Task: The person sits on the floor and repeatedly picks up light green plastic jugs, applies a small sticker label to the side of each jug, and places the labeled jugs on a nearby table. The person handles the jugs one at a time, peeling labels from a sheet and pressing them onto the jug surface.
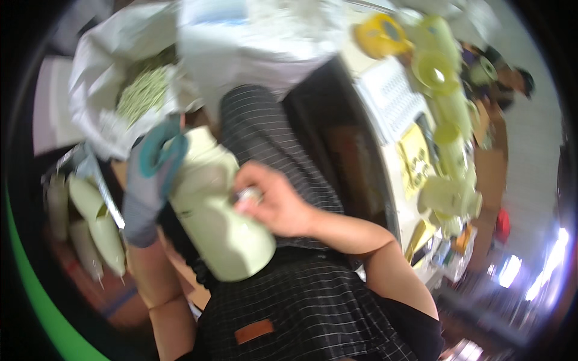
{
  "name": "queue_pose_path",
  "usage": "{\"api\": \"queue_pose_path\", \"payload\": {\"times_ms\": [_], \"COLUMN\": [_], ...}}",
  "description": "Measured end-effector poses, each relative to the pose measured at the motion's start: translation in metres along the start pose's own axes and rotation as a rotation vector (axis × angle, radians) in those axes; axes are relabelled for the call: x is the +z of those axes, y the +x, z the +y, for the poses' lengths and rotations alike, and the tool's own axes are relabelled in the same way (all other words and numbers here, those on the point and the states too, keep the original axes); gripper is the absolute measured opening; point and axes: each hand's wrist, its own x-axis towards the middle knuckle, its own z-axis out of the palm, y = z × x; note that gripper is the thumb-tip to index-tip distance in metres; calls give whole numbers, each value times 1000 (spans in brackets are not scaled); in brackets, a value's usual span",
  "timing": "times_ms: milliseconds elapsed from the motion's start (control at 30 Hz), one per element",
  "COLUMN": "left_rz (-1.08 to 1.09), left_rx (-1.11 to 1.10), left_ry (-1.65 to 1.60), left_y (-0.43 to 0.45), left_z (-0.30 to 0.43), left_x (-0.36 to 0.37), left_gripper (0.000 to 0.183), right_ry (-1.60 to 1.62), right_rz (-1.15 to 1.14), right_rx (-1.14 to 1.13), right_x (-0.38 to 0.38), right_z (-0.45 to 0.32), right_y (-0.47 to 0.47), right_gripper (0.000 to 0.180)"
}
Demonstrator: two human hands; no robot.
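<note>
A pale green plastic bottle (216, 216) lies slanted over my lap, its neck pointing away from me and its broad base near my apron. My left hand (156, 167), in a grey and teal work glove, grips it at the neck end. Bare, my right hand (280, 203) is at the bottle's right side with the fingers curled around a small whitish object (249, 195). Blur hides what that object is. Small dark marks show on the bottle's left side.
A white sack (97, 85) at upper left holds thin pale green strips (143, 94). More pale green hollow parts (97, 216) stand at left. On the right-hand table (379, 158) are several similar bottles (447, 196), a yellow tape dispenser (381, 36) and papers (390, 99). Another person (501, 76) is beyond.
</note>
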Motion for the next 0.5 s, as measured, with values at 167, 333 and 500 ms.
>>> {"api": "queue_pose_path", "payload": {"times_ms": [167,333,500], "left_rz": [-332,52,-365], "left_rx": [-55,429,807], "left_ry": [-312,961,714], "left_y": [22,50,42], "left_z": [-63,-54,81], "left_x": [-31,20,175], "left_gripper": [39,58,53], "right_ry": [774,872,-774], "right_rz": [-10,857,1314], "right_rx": [138,385,384], "right_x": [-30,-151,-263], "right_z": [-30,11,116], "right_y": [-42,-121,-259], "right_gripper": [28,26,19]}}
